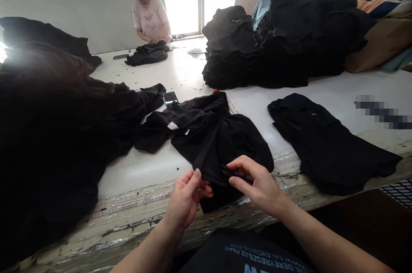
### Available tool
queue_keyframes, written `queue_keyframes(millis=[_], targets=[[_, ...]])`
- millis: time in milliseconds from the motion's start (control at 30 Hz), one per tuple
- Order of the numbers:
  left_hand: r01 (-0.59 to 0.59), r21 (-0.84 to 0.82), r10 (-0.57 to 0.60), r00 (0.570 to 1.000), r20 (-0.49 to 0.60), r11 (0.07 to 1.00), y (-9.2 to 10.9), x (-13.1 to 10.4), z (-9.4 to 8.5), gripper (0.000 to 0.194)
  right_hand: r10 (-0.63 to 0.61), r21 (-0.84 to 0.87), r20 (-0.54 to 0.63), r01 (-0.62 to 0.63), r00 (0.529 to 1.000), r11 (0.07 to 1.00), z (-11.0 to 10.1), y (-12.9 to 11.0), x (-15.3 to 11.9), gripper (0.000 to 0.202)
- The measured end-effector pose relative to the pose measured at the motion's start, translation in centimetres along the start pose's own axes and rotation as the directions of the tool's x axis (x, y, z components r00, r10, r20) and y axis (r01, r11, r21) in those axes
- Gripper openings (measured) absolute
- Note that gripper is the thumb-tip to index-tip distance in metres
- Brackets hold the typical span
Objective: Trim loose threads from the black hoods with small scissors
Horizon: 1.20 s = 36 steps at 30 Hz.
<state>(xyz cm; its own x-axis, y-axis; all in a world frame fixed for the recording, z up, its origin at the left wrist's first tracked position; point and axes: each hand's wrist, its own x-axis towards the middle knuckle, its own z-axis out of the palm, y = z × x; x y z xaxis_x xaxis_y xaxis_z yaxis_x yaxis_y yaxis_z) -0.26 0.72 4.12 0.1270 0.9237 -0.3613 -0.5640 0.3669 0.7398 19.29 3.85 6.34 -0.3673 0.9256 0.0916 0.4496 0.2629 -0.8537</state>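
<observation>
A black garment (206, 135) with small white labels lies spread on the table, its near edge hanging toward me. My left hand (189, 193) pinches the cloth's near edge between thumb and fingers. Just to the right, my right hand (254, 180) is closed around a small dark tool (236, 174), whose tip points left over the cloth. The tool looks like thread snips, but it is hard to make out against the black fabric.
A large black cloth heap (48, 148) fills the left side. Folded black garments (328, 144) lie at right, with tall stacks (231, 50) behind. A phone (170, 98) rests beyond the garment. Across the table (183, 67), a person (151, 17) handles dark cloth (148, 54).
</observation>
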Motion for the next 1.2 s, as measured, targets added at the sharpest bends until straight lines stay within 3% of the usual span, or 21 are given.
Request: queue_keyframes(millis=[233, 567, 833, 1033, 1200], targets=[[0.019, -0.020, -0.018, 0.997, 0.071, 1.000, -0.3, -0.5, 1.7, 0.027, -0.059, 0.039, 0.057, 0.057, 0.997, 0.998, -0.3, -1.8, 0.7, 0.010], [-0.009, 0.027, 0.007, 0.998, 0.064, 1.000, -0.7, -0.5, 1.8, 0.028, -0.098, 0.049, 0.055, 0.095, 0.994, 0.994, 0.1, -2.1, 0.8, 0.009], [-0.066, 0.103, 0.058, 0.995, 0.086, 0.992, -0.7, -0.3, 1.4, 0.023, 0.076, 0.199, 0.125, -0.100, 0.989, 0.975, 0.0, -2.2, 1.1, 0.005], [-0.076, 0.088, 0.069, 0.994, 0.086, 0.993, -0.4, -0.4, 1.6, 0.022, 0.187, 0.418, 0.226, -0.269, 0.956, 0.868, 0.7, -1.7, 1.1, 0.012], [-0.063, -0.049, 0.065, 0.997, 0.047, 0.997, 0.5, 0.8, 0.3, 0.022, 0.241, 0.577, 0.130, -0.271, 0.962, 0.771, 0.4, -0.9, 1.4, 0.023]])
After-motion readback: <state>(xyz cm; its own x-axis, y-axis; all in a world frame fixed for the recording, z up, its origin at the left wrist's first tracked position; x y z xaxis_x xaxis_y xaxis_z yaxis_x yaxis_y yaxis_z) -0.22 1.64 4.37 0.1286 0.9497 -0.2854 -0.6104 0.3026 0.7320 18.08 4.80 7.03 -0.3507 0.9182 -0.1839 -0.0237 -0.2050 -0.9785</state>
